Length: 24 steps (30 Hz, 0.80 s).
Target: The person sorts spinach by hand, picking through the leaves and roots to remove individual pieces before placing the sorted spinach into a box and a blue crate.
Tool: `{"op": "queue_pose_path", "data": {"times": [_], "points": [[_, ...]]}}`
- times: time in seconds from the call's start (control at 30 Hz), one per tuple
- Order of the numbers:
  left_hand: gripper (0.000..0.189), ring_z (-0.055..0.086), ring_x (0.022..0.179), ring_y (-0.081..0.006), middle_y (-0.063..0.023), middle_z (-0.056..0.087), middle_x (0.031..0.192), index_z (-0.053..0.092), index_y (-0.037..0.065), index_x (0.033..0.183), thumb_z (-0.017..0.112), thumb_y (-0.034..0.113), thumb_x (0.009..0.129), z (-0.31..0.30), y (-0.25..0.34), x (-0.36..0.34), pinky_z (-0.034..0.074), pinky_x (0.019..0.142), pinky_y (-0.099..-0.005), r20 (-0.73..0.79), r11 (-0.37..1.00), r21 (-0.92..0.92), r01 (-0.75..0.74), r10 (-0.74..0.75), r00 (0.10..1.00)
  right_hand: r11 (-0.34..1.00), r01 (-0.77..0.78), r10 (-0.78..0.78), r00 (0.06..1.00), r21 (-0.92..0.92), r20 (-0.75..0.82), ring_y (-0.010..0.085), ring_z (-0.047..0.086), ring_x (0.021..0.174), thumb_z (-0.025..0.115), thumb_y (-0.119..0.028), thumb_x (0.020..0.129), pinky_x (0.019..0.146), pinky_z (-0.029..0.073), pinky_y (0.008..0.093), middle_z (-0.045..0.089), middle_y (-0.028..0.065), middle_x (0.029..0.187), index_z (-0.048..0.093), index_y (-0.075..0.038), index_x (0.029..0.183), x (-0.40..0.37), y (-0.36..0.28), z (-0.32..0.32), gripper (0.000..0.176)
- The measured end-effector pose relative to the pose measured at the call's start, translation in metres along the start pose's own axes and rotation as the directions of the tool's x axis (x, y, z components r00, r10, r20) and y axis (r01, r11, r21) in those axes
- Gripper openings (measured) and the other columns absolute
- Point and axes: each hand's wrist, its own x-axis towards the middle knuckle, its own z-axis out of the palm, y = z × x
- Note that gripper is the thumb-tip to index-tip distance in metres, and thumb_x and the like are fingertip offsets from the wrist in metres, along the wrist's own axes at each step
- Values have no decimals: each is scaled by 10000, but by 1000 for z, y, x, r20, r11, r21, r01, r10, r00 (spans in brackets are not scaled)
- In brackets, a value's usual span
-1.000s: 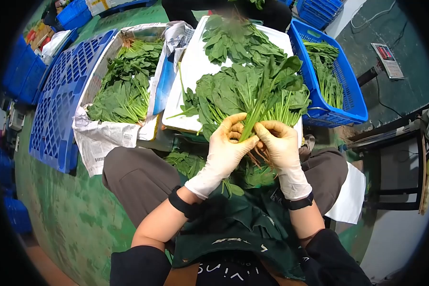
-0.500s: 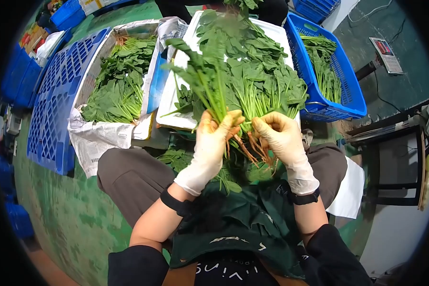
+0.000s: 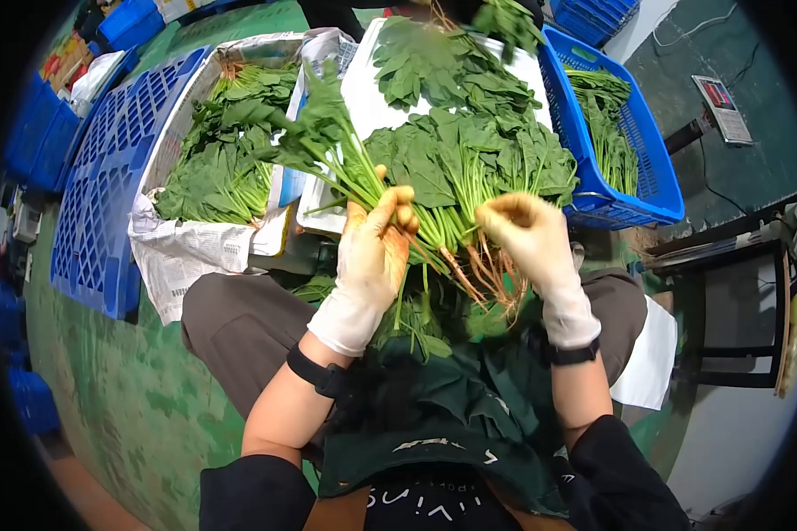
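Note:
In a cream-coloured glove, my left hand [image 3: 374, 252] is closed around the stems of a small bunch of spinach [image 3: 341, 142]. Its leaves point up and to the left, blurred by motion. My right hand [image 3: 531, 239], gloved too, has its fingers pinched together over the root end of the spinach pile [image 3: 505, 159]; whether anything is between them is hidden. That pile lies on a white foam tray [image 3: 356, 106], with its reddish roots [image 3: 487, 270] hanging over the near edge toward me.
To the left stands a newspaper-lined box [image 3: 190, 258] of spinach, beside a blue plastic pallet [image 3: 97, 203]. A blue basket [image 3: 655, 190] with more spinach is at the right, near a scale [image 3: 722, 106]. Another person's dark-clothed legs show behind the tray. Loose leaves lie below my hands.
My left hand has moved left and slightly down with its spinach, away from my right hand. My right hand has lifted a little. At the far end, a blurred bunch has shifted right.

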Motion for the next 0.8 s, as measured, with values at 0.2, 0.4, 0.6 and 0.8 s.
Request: {"op": "queue_pose_path", "data": {"times": [0.2, 0.4, 0.6, 0.8], "points": [[398, 364, 488, -68, 33, 388, 596, 440, 79, 1241, 574, 94, 867, -15, -9, -3, 299, 471, -226, 3, 972, 224, 74, -76, 997, 754, 27, 56, 993, -656, 106, 285, 631, 683, 748, -447, 656, 665, 494, 349, 643, 178, 777, 631, 16, 880, 40, 44, 5, 528], [346, 387, 495, -44, 36, 465, 623, 549, 22, 1146, 578, 258, 896, -7, -19, -8, 315, 465, -208, -147, 865, 445, 232, -185, 972, 931, -203, 202, 979, 302, 35, 41, 510, 569, 676, -173, 819, 499, 393, 175, 616, 24, 721, 601, 46, 941, 11, 20, -14, 261], [381, 443, 520, -48, 18, 551, 731, 573, 44, 1095, 671, 291, 823, -5, -33, -11, 352, 462, -197, -69, 875, 409, 258, -252, 965, 941, -106, 98, 994, 320, 41, 63, 564, 639, 692, -122, 806, 569, 448, 188, 641, 28, 775, 606, 38, 973, -31, 16, 15, 248], [305, 419, 503, -48, 13, 533, 740, 520, 46, 1029, 703, 129, 799, -4, -34, -13, 332, 439, -191, -14, 939, 256, 228, -232, 973, 991, 116, -104, 980, 66, -169, 82, 590, 708, 707, -167, 789, 648, 478, 231, 658, 73, 792, 645, 37, 959, -42, 33, 26, 273]]}}
